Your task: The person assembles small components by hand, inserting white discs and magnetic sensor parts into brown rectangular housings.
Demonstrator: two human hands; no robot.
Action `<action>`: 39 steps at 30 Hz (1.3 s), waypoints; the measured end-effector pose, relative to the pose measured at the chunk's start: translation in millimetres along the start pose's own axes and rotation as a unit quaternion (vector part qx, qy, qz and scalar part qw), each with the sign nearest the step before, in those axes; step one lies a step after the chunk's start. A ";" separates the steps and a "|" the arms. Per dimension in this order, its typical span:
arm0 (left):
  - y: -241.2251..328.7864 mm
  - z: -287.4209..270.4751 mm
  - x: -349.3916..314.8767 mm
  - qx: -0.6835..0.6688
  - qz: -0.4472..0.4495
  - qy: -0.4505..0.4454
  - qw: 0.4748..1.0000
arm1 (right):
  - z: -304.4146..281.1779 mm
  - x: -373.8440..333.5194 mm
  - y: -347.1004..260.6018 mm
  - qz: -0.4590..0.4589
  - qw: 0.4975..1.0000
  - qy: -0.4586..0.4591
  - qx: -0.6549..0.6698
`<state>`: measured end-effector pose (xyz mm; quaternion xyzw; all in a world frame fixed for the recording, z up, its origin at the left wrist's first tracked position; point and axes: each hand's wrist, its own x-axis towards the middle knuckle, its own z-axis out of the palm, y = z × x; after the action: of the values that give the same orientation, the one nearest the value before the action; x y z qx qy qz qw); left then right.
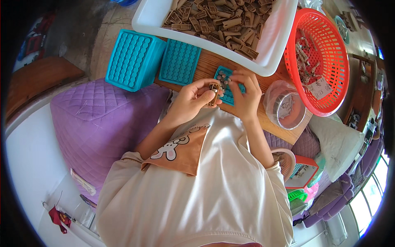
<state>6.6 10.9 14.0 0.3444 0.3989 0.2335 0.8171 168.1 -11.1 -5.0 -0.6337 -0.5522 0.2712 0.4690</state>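
Between the thumb and fingers of my left hand (pixel 191 100) is a small brown plastic housing (pixel 214 91), held upright with its open side showing and a pale bit inside. My right hand (pixel 246 91) is just to its right, over a small teal tray (pixel 227 98) that holds several little round metallic parts (pixel 222 75). Its thumb and fingertips are drawn together; whatever is in them is hidden or too small to make out. Beyond both hands, a white bin (pixel 197 40) is heaped with similar brown housings (pixel 230 22).
Left of the bin are a stack of teal trays (pixel 132 61) and another teal tray (pixel 180 61) on the wooden table (pixel 210 64). A clear plastic tub (pixel 286 109) and a red basket (pixel 343 61) of small metal pieces stand right. Purple quilted padding (pixel 103 119) lies left.
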 end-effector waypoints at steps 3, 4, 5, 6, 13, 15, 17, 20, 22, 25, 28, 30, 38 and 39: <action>-3.0 1.9 0.2 -0.009 0.007 -0.003 1.000 | 1.2 -13.8 -18.4 -0.034 0.997 0.002 0.071; -3.8 1.8 0.3 -0.013 0.018 -0.008 1.000 | 0.9 -15.2 -28.5 -0.014 0.997 -0.010 0.078; -3.5 2.5 0.7 -0.013 0.018 -0.009 1.000 | 1.9 -15.2 -26.6 -0.013 0.997 -0.010 0.077; -3.1 4.0 1.5 -0.004 0.016 0.002 1.000 | 3.7 -15.7 -22.9 -0.031 0.998 -0.017 0.057; -1.9 9.6 1.2 0.093 0.020 0.002 0.995 | 3.2 -26.6 -13.6 -0.031 0.998 0.012 0.053; -3.6 11.0 2.2 0.105 0.027 0.005 0.994 | 3.6 -29.3 -10.9 -0.028 0.998 0.016 0.051; -5.3 11.0 2.9 0.116 0.032 0.008 0.993 | 2.7 -29.7 -10.1 -0.024 0.998 0.021 0.049; -10.2 10.7 2.5 0.126 0.019 0.009 0.992 | -0.2 -30.4 -10.2 -0.033 0.999 -0.004 0.006; -14.2 12.0 1.4 0.140 0.041 0.022 0.989 | -0.8 -32.7 -9.4 -0.038 0.999 -0.026 -0.005; -12.8 12.6 2.6 0.088 0.003 -0.011 0.996 | 0.0 -38.7 -8.0 -0.053 0.999 -0.001 -0.005; -18.7 14.3 2.7 0.048 -0.016 -0.010 0.999 | 1.9 -45.7 -7.3 -0.030 0.999 0.021 0.013; -19.3 15.5 1.9 0.054 -0.024 -0.007 0.998 | 1.5 -46.7 -8.4 -0.027 0.999 0.020 0.007; -30.3 21.1 -4.3 -0.005 -0.090 -0.004 0.996 | -0.3 -57.6 -1.0 -0.047 0.999 0.015 0.007; -32.1 20.6 -4.0 -0.006 -0.093 -0.007 0.996 | -0.7 -58.1 -0.2 -0.055 0.998 0.013 0.003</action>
<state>24.5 -20.4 1.1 0.3029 0.4221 0.1567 0.8400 154.5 -66.8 -14.7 -0.6048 -0.5792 0.2380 0.4920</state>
